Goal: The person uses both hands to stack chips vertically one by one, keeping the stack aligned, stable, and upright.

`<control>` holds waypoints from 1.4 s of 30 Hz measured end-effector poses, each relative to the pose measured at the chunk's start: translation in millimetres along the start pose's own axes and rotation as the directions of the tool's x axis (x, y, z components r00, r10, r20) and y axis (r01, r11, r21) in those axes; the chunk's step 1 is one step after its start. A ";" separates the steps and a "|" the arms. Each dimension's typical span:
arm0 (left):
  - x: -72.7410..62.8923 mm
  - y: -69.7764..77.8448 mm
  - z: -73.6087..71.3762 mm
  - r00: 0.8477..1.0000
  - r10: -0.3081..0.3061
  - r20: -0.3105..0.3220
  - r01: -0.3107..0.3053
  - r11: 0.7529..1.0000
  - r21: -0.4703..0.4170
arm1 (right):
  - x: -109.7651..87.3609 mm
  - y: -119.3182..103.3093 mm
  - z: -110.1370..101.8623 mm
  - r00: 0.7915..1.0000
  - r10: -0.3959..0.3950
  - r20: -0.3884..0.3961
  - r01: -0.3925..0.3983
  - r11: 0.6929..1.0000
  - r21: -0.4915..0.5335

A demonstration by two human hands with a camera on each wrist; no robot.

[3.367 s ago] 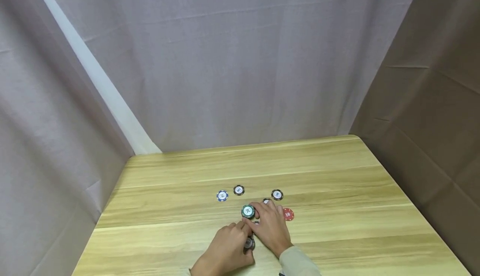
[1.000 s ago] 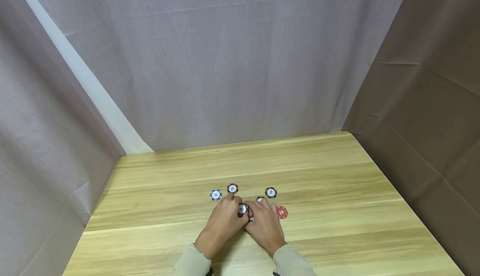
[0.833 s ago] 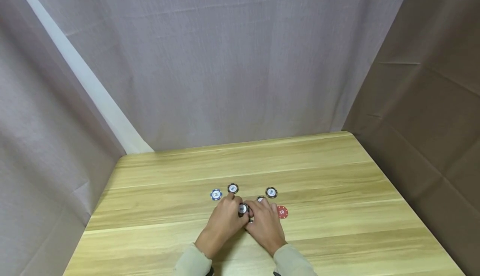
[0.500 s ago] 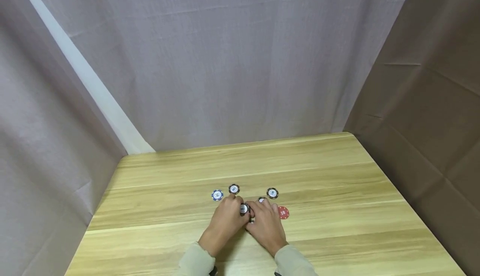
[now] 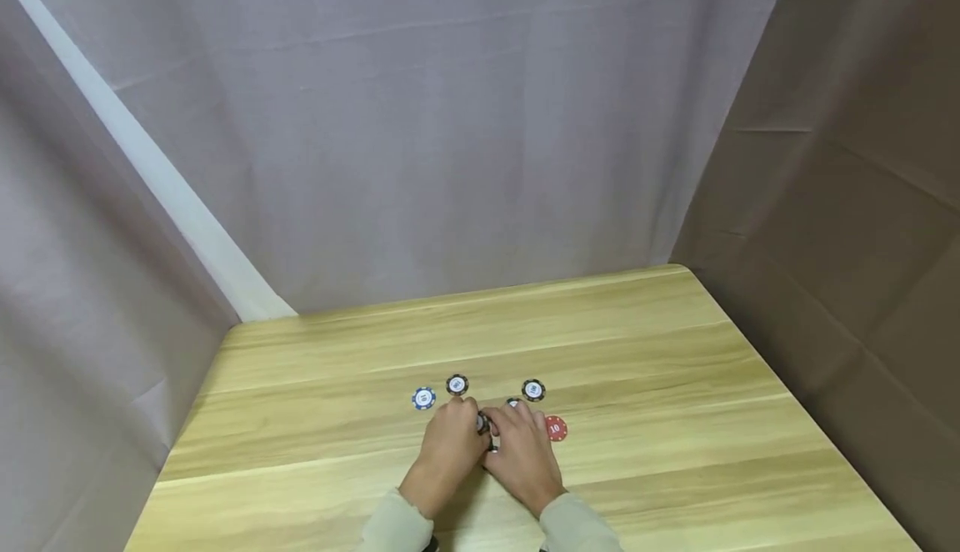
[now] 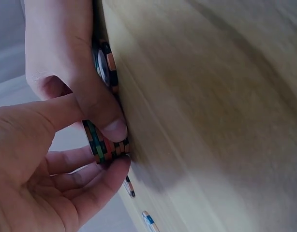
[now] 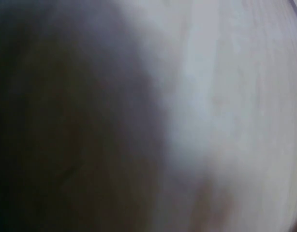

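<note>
Both hands meet at a short stack of poker chips [image 6: 101,145] standing on the wooden table. A black chip with a white centre [image 5: 482,424] tops it in the head view, and green and red edges show lower down in the left wrist view. My left hand [image 5: 448,448] curls its fingers and thumb around the stack. From the other side my right hand [image 5: 522,452] holds the same stack, its thumb [image 6: 112,125] against the edge. Another black chip [image 6: 107,65] lies beside the right thumb. The right wrist view is dark and blurred.
Beyond the hands lie a blue chip [image 5: 423,398], a black chip [image 5: 457,384] and another black chip [image 5: 533,390]. A red chip [image 5: 555,428] sits beside the right hand, whose fingers partly cover a black chip [image 5: 513,403]. Curtains stand behind the table [image 5: 637,352].
My left hand has moved forward from near a dark chip closer to me and now grips the stack. Its top shows black where green showed before. The last second brings only a slight view shift.
</note>
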State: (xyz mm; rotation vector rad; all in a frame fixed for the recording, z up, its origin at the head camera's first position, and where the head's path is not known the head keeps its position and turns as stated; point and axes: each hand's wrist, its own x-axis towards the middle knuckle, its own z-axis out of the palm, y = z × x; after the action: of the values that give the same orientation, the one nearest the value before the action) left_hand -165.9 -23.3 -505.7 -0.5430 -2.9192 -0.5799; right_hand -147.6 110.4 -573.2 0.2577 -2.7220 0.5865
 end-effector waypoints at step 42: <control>-0.5 0.2 64.4 0.944 -0.318 -0.082 0.202 0.759 -0.618 | 7.3 41.1 -11.9 0.991 0.132 -0.028 -0.114 0.933 0.341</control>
State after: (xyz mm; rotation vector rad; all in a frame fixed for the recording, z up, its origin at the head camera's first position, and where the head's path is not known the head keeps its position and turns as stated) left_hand -168.1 1.9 -564.9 -0.1026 -2.5996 -1.5423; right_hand -160.9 151.6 -575.3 0.1526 -2.5891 1.0853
